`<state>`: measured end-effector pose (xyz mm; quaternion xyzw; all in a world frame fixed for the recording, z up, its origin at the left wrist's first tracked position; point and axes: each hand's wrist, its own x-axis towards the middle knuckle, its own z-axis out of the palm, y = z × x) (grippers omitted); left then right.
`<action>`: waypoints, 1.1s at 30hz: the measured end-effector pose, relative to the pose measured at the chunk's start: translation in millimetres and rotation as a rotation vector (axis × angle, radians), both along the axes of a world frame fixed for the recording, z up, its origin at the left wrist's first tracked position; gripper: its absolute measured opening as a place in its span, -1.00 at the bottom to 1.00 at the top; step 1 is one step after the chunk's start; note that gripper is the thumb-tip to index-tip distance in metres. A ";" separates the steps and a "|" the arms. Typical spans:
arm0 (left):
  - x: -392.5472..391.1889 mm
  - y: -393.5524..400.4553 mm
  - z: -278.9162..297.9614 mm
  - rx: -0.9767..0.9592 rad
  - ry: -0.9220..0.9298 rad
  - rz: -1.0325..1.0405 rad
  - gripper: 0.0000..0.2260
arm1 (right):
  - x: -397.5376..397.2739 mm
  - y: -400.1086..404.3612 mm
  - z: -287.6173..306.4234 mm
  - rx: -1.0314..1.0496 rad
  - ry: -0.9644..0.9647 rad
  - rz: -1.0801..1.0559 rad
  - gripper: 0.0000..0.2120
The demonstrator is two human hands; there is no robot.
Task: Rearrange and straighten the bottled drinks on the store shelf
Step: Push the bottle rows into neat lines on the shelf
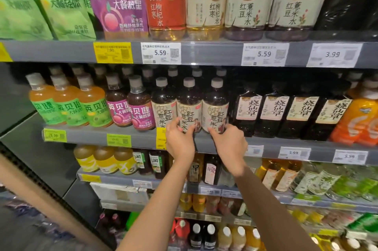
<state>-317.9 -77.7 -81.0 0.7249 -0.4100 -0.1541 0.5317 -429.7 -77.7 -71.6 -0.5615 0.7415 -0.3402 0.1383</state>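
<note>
Three dark bottled drinks with cream labels and grey caps stand side by side at the front of the second shelf [92, 136]. My left hand [180, 141] grips the base of the middle bottle [189, 105], thumb on its left side and fingers on its right. My right hand [229, 144] holds the base of the right bottle [215, 105]. The left bottle [163, 105] stands untouched beside my left thumb. All three are upright, labels facing out. More grey-capped bottles stand in rows behind them.
Purple-label bottles [140, 107] and green-label orange drinks [67, 105] stand to the left, dark bottles with pink labels [274, 113] and an orange bottle [360, 120] to the right. Big bottles fill the shelf above; lower shelves hold more drinks. A cardboard edge [30, 195] crosses the lower left.
</note>
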 end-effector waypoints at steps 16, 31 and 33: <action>59.1 13.1 -35.0 -0.130 0.000 -0.147 -0.85 | 32.4 19.4 34.3 -0.098 0.327 0.268 -0.74; 120.6 11.2 -21.5 -0.299 0.108 -0.084 -0.60 | 116.6 -26.9 76.1 -0.259 0.270 0.502 -0.08; 128.0 7.8 -22.7 -0.262 0.039 0.001 -0.45 | 117.7 -27.6 77.1 -0.265 0.342 0.455 -0.14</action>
